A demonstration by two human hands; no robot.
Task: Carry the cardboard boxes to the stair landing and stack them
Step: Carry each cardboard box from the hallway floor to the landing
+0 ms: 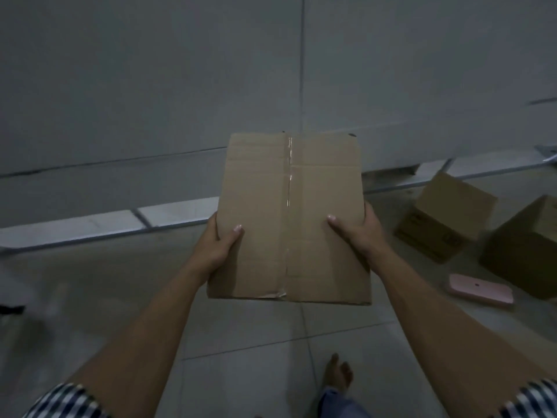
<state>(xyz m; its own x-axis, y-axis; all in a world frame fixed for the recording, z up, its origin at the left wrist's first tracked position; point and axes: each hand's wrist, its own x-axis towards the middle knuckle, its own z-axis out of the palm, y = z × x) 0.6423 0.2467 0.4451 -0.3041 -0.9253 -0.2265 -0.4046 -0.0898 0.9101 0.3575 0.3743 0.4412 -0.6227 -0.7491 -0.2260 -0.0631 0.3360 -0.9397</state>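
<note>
I hold a taped brown cardboard box (289,218) out in front of me, its top face towards the camera. My left hand (215,245) grips its left edge, thumb on top. My right hand (358,233) grips the right edge the same way. Two more cardboard boxes sit on the floor to the right, apart from each other: a smaller one (446,215) and a larger one (524,248) cut off by the frame edge.
A pink flat object (480,289) lies on the tiled floor in front of the floor boxes. A grey wall (180,86) with a pale skirting strip (90,224) runs ahead. My bare foot (337,372) shows below.
</note>
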